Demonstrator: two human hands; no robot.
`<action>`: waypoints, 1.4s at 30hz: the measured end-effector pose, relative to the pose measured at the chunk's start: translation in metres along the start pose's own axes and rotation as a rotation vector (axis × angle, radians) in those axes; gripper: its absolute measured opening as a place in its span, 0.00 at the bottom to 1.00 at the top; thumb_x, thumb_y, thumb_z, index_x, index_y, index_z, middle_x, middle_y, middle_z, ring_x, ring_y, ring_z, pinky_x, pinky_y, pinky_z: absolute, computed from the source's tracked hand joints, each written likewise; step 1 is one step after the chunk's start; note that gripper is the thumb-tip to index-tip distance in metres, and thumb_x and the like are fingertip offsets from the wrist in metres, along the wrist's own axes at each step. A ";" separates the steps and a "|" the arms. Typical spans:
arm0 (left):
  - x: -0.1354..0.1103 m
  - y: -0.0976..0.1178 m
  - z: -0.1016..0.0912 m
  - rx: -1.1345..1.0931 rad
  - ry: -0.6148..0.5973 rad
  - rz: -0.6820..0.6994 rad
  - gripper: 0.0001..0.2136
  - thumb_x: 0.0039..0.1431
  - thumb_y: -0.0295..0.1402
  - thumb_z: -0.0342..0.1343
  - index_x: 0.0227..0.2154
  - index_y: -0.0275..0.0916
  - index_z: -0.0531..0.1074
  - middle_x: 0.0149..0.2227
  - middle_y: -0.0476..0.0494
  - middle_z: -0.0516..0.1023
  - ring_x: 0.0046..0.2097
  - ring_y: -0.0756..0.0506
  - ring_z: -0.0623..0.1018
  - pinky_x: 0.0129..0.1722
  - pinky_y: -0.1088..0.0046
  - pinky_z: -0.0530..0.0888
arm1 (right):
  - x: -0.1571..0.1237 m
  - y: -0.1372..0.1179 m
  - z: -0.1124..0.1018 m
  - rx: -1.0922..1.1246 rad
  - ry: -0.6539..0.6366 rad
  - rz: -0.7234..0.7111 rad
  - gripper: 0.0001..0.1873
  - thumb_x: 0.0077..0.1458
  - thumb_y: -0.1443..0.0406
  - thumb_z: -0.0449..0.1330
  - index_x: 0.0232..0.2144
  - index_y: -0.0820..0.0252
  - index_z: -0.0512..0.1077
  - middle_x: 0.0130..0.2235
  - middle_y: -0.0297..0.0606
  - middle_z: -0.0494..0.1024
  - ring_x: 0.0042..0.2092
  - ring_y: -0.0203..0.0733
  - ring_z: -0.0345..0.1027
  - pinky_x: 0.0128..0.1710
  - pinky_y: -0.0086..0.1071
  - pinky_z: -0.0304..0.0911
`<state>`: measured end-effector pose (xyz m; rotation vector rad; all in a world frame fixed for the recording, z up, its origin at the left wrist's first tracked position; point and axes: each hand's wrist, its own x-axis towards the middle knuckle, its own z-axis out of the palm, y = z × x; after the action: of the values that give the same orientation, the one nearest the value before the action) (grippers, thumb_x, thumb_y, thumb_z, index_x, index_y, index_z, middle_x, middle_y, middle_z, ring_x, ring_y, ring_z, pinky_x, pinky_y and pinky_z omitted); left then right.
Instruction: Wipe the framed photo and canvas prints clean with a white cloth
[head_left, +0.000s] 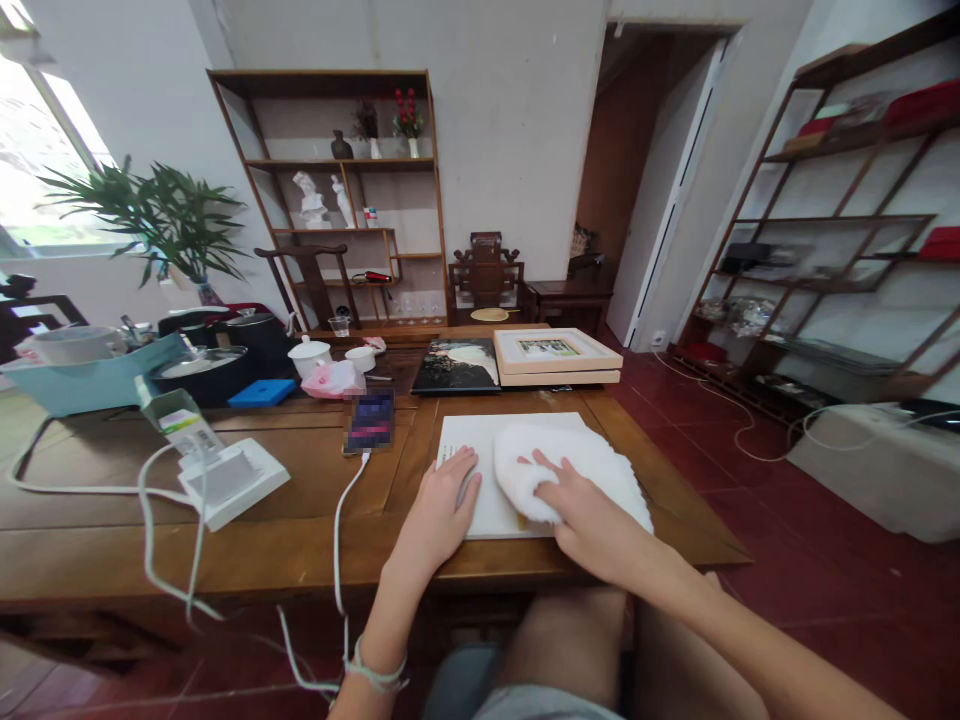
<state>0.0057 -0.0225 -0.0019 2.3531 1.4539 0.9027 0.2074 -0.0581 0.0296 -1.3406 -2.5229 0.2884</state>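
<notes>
A white flat panel (491, 525) lies on the wooden table close to my lap, with small dark print near its left side. My left hand (441, 505) rests flat on the panel's left part, fingers stretched out. Over the right part is a fluffy white cloth (592, 450), which overhangs the panel's right edge. My right hand (577, 505) presses into this cloth, its fingers sunk in the pile and partly hidden. A small yellowish patch shows on the panel beneath the cloth's lower edge.
Behind the panel lie a dark picture panel (456, 366) and light wooden frames (559, 352). To the left are a phone (369, 420) on a white cable, an opened white box (240, 485), a blue box (262, 393), a lidded pan (199, 372) and a light-blue bin (82, 385).
</notes>
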 end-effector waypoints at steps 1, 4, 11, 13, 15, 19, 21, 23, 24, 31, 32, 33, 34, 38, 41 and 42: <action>0.000 0.000 0.000 0.001 -0.001 -0.004 0.16 0.61 0.33 0.42 0.49 0.38 0.67 0.54 0.38 0.69 0.58 0.43 0.64 0.57 0.59 0.58 | 0.010 0.006 0.001 -0.016 0.021 0.016 0.26 0.37 0.80 0.45 0.40 0.63 0.68 0.56 0.48 0.63 0.62 0.49 0.43 0.57 0.47 0.43; 0.000 0.000 0.000 0.002 -0.007 -0.012 0.16 0.61 0.34 0.41 0.49 0.37 0.67 0.54 0.38 0.69 0.58 0.43 0.64 0.58 0.59 0.58 | 0.040 0.021 -0.002 -0.095 0.036 0.083 0.23 0.39 0.79 0.45 0.38 0.63 0.67 0.47 0.48 0.71 0.56 0.50 0.55 0.51 0.43 0.51; 0.001 0.000 0.000 -0.038 0.005 -0.044 0.18 0.61 0.35 0.41 0.51 0.34 0.65 0.56 0.36 0.65 0.59 0.43 0.62 0.59 0.59 0.57 | 0.083 0.031 -0.009 -0.204 0.018 0.131 0.21 0.42 0.80 0.44 0.36 0.65 0.69 0.41 0.51 0.74 0.53 0.55 0.58 0.47 0.46 0.53; 0.001 -0.001 -0.001 -0.062 0.037 -0.051 0.20 0.62 0.36 0.40 0.52 0.32 0.63 0.58 0.35 0.62 0.60 0.43 0.60 0.60 0.61 0.56 | 0.082 0.023 -0.005 -0.224 0.012 0.109 0.21 0.43 0.80 0.45 0.37 0.66 0.69 0.47 0.53 0.71 0.56 0.57 0.53 0.49 0.51 0.50; 0.001 -0.002 0.000 -0.087 0.065 -0.077 0.21 0.63 0.36 0.38 0.54 0.30 0.60 0.59 0.34 0.61 0.61 0.44 0.59 0.60 0.63 0.56 | 0.073 0.011 -0.002 -0.241 -0.002 0.044 0.20 0.43 0.80 0.47 0.38 0.67 0.70 0.54 0.54 0.65 0.59 0.58 0.47 0.52 0.54 0.46; 0.000 -0.003 0.000 -0.123 0.085 -0.117 0.23 0.63 0.38 0.36 0.57 0.30 0.55 0.60 0.35 0.58 0.61 0.45 0.59 0.60 0.63 0.56 | 0.040 -0.012 -0.003 -0.251 -0.064 -0.227 0.19 0.42 0.79 0.49 0.37 0.67 0.71 0.57 0.53 0.61 0.61 0.57 0.43 0.56 0.54 0.42; -0.001 -0.003 -0.001 -0.131 0.088 -0.071 0.23 0.63 0.38 0.36 0.58 0.32 0.53 0.61 0.37 0.55 0.62 0.45 0.56 0.60 0.64 0.55 | 0.024 -0.017 -0.008 -0.208 -0.117 -0.392 0.18 0.41 0.78 0.49 0.33 0.66 0.72 0.57 0.49 0.62 0.61 0.53 0.42 0.58 0.51 0.40; 0.000 -0.001 -0.002 -0.138 0.086 -0.014 0.23 0.63 0.38 0.36 0.58 0.33 0.52 0.62 0.39 0.54 0.62 0.46 0.54 0.61 0.64 0.54 | 0.010 -0.016 -0.015 -0.131 -0.177 -0.538 0.18 0.39 0.78 0.49 0.32 0.64 0.72 0.56 0.44 0.64 0.62 0.47 0.43 0.60 0.46 0.37; 0.000 0.000 -0.003 -0.139 0.082 0.001 0.23 0.63 0.38 0.36 0.58 0.34 0.53 0.62 0.39 0.55 0.62 0.46 0.54 0.61 0.64 0.54 | 0.005 -0.014 -0.019 -0.089 -0.205 -0.586 0.19 0.38 0.78 0.49 0.31 0.63 0.73 0.56 0.42 0.65 0.62 0.45 0.43 0.60 0.44 0.36; 0.001 0.003 -0.004 -0.077 0.012 -0.023 0.20 0.64 0.37 0.35 0.51 0.36 0.65 0.55 0.38 0.67 0.59 0.43 0.62 0.58 0.60 0.59 | 0.002 0.016 -0.039 -0.008 -0.193 -0.291 0.21 0.36 0.79 0.46 0.30 0.60 0.72 0.47 0.41 0.73 0.53 0.46 0.60 0.51 0.37 0.53; 0.001 0.003 -0.003 -0.073 0.010 -0.013 0.19 0.64 0.36 0.36 0.50 0.37 0.66 0.54 0.39 0.69 0.59 0.43 0.63 0.57 0.60 0.59 | 0.007 0.021 -0.039 -0.046 -0.168 -0.236 0.19 0.37 0.78 0.47 0.29 0.60 0.72 0.42 0.42 0.75 0.50 0.47 0.62 0.48 0.37 0.55; 0.001 0.002 -0.003 -0.069 0.011 -0.006 0.18 0.64 0.35 0.36 0.49 0.38 0.67 0.53 0.39 0.70 0.59 0.43 0.63 0.57 0.60 0.60 | 0.013 0.026 -0.038 -0.089 -0.142 -0.191 0.18 0.38 0.78 0.47 0.29 0.61 0.71 0.38 0.42 0.75 0.46 0.47 0.64 0.45 0.36 0.56; 0.001 0.002 -0.003 -0.065 0.013 -0.003 0.17 0.64 0.35 0.37 0.49 0.39 0.67 0.52 0.40 0.70 0.58 0.43 0.63 0.57 0.61 0.60 | 0.021 0.031 -0.036 -0.133 -0.116 -0.155 0.17 0.38 0.78 0.47 0.29 0.61 0.70 0.35 0.43 0.75 0.44 0.47 0.65 0.43 0.35 0.56; 0.001 0.000 -0.001 -0.052 0.013 -0.013 0.16 0.63 0.34 0.39 0.47 0.39 0.67 0.52 0.39 0.70 0.58 0.42 0.64 0.56 0.60 0.60 | 0.059 0.043 -0.027 -0.246 -0.051 -0.107 0.16 0.40 0.77 0.47 0.31 0.64 0.69 0.35 0.45 0.74 0.40 0.47 0.65 0.38 0.33 0.56; 0.002 0.002 -0.002 -0.054 0.023 -0.006 0.15 0.62 0.32 0.40 0.47 0.39 0.68 0.52 0.39 0.70 0.58 0.42 0.65 0.56 0.59 0.60 | 0.090 0.034 -0.020 -0.258 -0.055 -0.117 0.16 0.41 0.78 0.47 0.31 0.65 0.70 0.37 0.47 0.75 0.40 0.47 0.66 0.36 0.32 0.55; 0.003 0.003 -0.003 -0.056 0.028 0.001 0.15 0.62 0.32 0.41 0.46 0.39 0.68 0.52 0.39 0.70 0.57 0.41 0.66 0.56 0.59 0.61 | 0.099 0.027 -0.017 -0.257 -0.063 -0.133 0.16 0.42 0.77 0.47 0.32 0.65 0.70 0.37 0.47 0.75 0.40 0.46 0.66 0.35 0.32 0.55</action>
<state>0.0067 -0.0217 0.0029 2.3102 1.4197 0.9673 0.1809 0.0404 0.0517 -1.2580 -2.7621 -0.0221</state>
